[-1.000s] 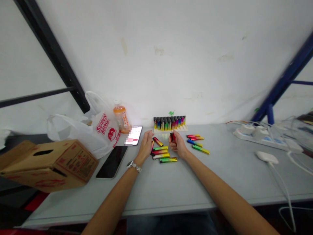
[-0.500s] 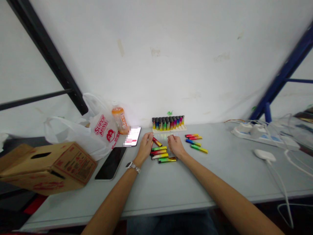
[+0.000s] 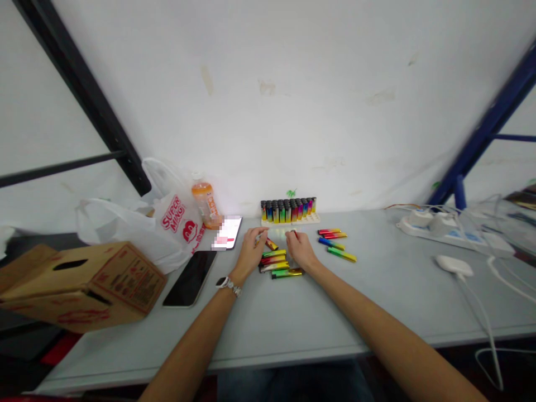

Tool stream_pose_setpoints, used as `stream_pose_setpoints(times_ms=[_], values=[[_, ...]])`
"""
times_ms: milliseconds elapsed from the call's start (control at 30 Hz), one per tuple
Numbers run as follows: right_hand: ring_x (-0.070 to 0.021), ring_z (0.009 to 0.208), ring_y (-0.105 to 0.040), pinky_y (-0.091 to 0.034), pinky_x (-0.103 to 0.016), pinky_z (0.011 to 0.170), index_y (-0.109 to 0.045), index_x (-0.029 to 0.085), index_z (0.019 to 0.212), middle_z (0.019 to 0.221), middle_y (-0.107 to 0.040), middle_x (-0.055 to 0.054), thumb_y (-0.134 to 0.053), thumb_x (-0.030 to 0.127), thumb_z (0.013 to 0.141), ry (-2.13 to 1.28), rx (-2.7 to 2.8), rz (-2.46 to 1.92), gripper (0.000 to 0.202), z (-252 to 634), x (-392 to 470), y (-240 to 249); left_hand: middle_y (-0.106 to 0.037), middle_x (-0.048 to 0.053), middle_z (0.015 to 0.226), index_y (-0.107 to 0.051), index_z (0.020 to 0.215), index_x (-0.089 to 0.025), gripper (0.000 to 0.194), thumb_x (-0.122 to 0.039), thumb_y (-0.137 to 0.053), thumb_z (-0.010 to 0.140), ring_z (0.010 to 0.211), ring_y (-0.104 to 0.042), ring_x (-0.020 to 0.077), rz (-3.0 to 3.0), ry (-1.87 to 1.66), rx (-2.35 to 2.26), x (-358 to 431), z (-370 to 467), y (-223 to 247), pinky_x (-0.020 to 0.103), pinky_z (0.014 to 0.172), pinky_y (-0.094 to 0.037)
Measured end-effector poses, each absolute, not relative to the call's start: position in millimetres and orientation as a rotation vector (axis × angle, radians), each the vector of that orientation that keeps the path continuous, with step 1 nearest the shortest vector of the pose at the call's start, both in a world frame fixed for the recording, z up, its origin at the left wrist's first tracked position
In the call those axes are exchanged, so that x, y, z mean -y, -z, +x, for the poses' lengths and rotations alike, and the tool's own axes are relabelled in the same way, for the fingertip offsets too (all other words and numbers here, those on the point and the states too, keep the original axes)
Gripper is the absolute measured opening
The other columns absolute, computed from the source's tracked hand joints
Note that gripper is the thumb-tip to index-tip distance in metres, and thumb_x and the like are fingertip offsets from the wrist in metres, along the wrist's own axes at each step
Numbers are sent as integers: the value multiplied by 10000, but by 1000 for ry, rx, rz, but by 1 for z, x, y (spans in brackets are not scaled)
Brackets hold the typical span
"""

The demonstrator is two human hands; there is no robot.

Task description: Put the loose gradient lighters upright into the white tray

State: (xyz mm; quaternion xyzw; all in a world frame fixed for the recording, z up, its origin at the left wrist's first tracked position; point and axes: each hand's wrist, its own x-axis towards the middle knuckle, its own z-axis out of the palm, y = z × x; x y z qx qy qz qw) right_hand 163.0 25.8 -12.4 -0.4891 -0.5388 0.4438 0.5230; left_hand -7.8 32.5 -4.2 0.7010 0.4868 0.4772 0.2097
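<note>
My left hand [image 3: 252,249] is just left of a loose group of shiny lighters on the grey table, fingertips stretched to the right. Partly behind its fingers lies a red-and-yellow lighter [image 3: 272,244]. My right hand [image 3: 301,249] is closed at the group's right side; a small reddish tip shows at its fingers, and most of what it holds is hidden. Below and between the hands lie a red-yellow lighter [image 3: 274,260] and a green-yellow lighter [image 3: 287,273]. Behind them, many black-topped lighters [image 3: 288,211] stand upright in a white rack [image 3: 313,220].
More lighters [image 3: 341,254] lie right of my right hand. To the left are a dark phone [image 3: 190,279], a lit phone [image 3: 226,233], an orange drink bottle [image 3: 204,201], a plastic bag [image 3: 171,223] and a cardboard box [image 3: 84,285]. A power strip [image 3: 456,231] with cables lies right.
My left hand's fingers have stretched further right, covering more of the red-and-yellow lighter. My right hand has barely moved. The view has shifted slightly.
</note>
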Motion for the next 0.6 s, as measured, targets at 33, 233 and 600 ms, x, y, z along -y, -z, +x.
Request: stream_pose_setpoints(times_ms=[33,233,600], values=[[-92,411,-326,-228,-241,412,-419,219,554,451,-346,53,-451,477,845,-1029,1299,-1180,390,163,-27,14,-645,95,1102,-668,1074,-192,306,-398,-473,958,1107,-582,228,1957,-1328,-1350,-32,-8,4,381,986,-460],[-86,408,-314,-243,-240,410,-443,215,608,459,-353,67,-509,600,834,-1034,1337,-1110,451,163,-23,10,-645,78,1060,-696,1038,-206,210,-314,-572,906,1063,-589,221,2082,-1356,-1264,-25,-2,-7,406,1017,-443],[-123,463,-432,-234,-215,376,-497,220,761,530,-479,28,-364,761,855,-1210,1286,-1002,565,161,-13,-1,-684,48,886,-681,930,-157,250,-383,-691,823,786,-644,155,1724,-1356,-980,-25,26,-11,269,689,-539]])
